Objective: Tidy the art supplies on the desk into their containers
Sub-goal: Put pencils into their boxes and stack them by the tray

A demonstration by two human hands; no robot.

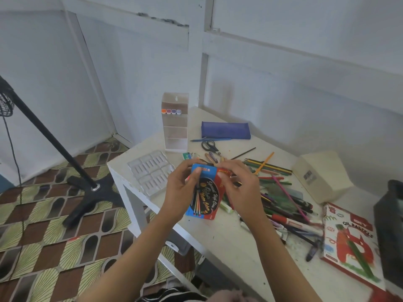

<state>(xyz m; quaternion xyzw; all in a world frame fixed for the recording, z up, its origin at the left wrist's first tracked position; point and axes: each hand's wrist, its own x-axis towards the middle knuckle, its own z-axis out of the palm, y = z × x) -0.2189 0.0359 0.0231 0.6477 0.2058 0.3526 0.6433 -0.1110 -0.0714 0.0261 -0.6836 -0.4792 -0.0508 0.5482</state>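
The left hand (181, 191) has its grip closed on the left edge of the coloured pencil box (207, 192), and the right hand (242, 188) pinches its top right corner. The box is held above the table (229, 247), beside a heap of loose pencils (269, 167).

Both hands, left hand (182, 188) and right hand (239, 188), hold a blue-and-red pencil box (206, 192) upright above the white counter (229, 238). Loose coloured pencils (281, 192) lie scattered just right of the hands.
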